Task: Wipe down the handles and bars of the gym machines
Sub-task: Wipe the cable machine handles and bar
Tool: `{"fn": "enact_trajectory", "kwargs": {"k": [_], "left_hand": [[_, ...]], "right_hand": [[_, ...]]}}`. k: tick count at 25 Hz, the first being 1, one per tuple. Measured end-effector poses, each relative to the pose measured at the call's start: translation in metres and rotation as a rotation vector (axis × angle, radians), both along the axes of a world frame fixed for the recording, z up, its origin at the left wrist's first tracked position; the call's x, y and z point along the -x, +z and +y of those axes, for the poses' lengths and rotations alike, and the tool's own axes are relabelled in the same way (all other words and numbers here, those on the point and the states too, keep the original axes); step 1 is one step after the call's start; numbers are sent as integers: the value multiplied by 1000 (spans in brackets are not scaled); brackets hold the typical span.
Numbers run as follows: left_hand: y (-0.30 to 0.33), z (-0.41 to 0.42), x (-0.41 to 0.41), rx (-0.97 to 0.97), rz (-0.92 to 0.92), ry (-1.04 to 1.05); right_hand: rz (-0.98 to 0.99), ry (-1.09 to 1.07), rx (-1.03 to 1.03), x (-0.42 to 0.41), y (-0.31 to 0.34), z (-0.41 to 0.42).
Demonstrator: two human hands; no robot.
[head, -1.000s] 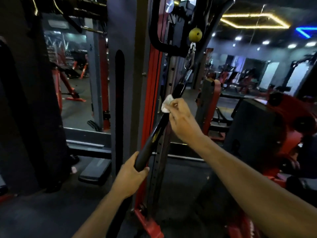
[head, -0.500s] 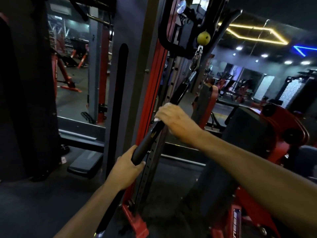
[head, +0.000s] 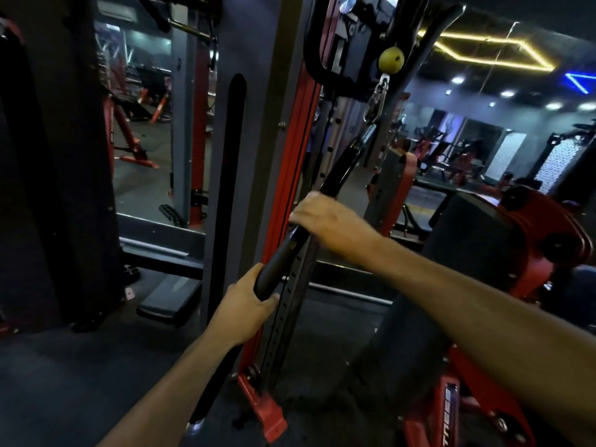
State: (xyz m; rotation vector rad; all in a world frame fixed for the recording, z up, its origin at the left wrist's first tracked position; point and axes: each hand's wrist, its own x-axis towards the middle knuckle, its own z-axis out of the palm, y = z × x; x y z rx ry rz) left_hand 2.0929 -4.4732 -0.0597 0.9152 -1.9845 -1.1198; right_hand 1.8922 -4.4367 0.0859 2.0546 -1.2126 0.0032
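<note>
The black bar (head: 335,177) is being gripped low by the left hand (head: 246,312) and wrapped mid-shaft by the right hand (head: 325,224). Its long axis is being held slanted from 7 to 1 o'clock, hung beneath the yellow ball (head: 391,59). The white cloth, visible earlier, is now being hidden under the right palm, which has slid lower.

A yellow hexagonal ceiling light (head: 490,50) is seen glowing above distant red machines (head: 435,150); a blue light (head: 580,80) is set beside it.
</note>
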Motion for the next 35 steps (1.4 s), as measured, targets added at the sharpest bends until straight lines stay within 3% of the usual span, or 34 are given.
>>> {"fn": "enact_trajectory", "kwargs": {"k": [3,6,11,16,18,20,22,24,26,32,35], "left_hand": [[1,-1,0,-5,-1,-10],[0,-1,-2,-2,-10,-34],[-2,-2,-1,-30,-17,-49],[-9,-9,3,-79,4,-40],[-11,-9,3,-93,32,-57],[-13,-7,2,-116,68,-80],[-10,-6,2,-144,77,-76],[-8,-5,4,-158,97,-83],[-9,-1,8,-141,94,-70],[-18,-1,22,-134,73,0],[-18,-5,24,-156,77,28]], "right_hand": [[44,56,-124,-5,-8,11],[-81,-17,1,26,19,-5],[-564,-62,301,20,-10,-16],[-838,122,310,-36,-76,7],[-1164,147,412,-44,-77,13],[-1643,81,536,-47,-75,10],[-2191,68,552,-38,-64,-4],[-2525,98,548,-23,-52,-15],[-2608,114,484,-15,-48,-19],[-2474,284,165,-26,-78,-16],[-2458,237,60,-10,-94,-22]]}}
